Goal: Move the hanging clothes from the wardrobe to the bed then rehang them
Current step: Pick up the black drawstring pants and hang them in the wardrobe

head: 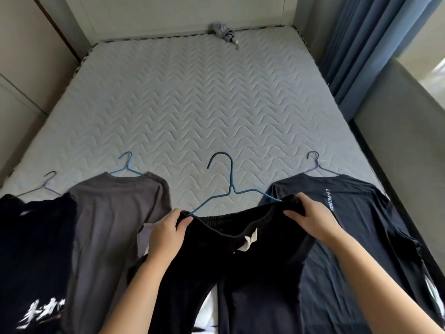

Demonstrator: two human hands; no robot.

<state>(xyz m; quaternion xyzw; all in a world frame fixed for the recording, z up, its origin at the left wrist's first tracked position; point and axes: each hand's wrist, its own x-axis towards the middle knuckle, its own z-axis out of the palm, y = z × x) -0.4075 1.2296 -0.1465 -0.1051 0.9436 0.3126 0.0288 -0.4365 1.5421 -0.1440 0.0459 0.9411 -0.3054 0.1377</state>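
Done: three tops lie flat on the bed (180, 104), each on its hanger: the black printed shirt (31, 249), the grey shirt (108, 225) and the navy shirt (349, 213).
In hand: the black trousers (252, 273) lie between the grey and navy shirts, with the blue hanger (230, 186) poking out of the waistband.
Hands: our left hand (166, 233) and right hand (310, 219) each pinch one end of the waistband, stretching it wide.
Stage: we judge the move to the bed about finished.
Left: rehanging all four; we cannot see a wardrobe rail.
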